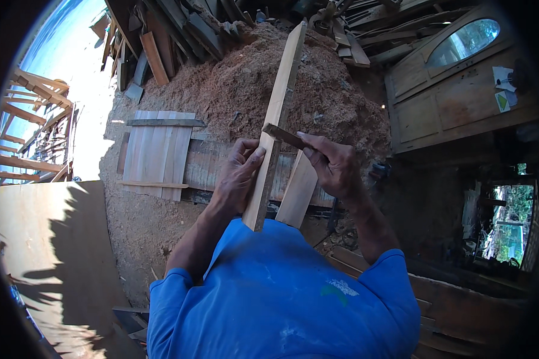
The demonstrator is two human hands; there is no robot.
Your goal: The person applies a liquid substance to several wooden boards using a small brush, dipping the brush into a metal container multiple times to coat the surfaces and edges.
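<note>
My left hand [244, 172] grips a long, pale wooden board [286, 66] by its lower part, the board standing out lengthwise from my body. My right hand [333, 164] is closed on a short, dark, flat strip [282, 134], wood or metal, I cannot tell, whose far end crosses the long board just above my left hand. A shorter pale board [294, 200] lies behind the long one, under my right hand, partly hidden. Beneath them runs a weathered wooden bench [212, 170].
A slatted panel [153, 155] lies left of the boards. Sawdust [221, 96] is heaped beyond, with scrap wood [156, 57] behind. A plywood sheet [36, 233] is at left, a wooden door [461, 96] at upper right, a dark power tool [378, 170] beside the sawdust.
</note>
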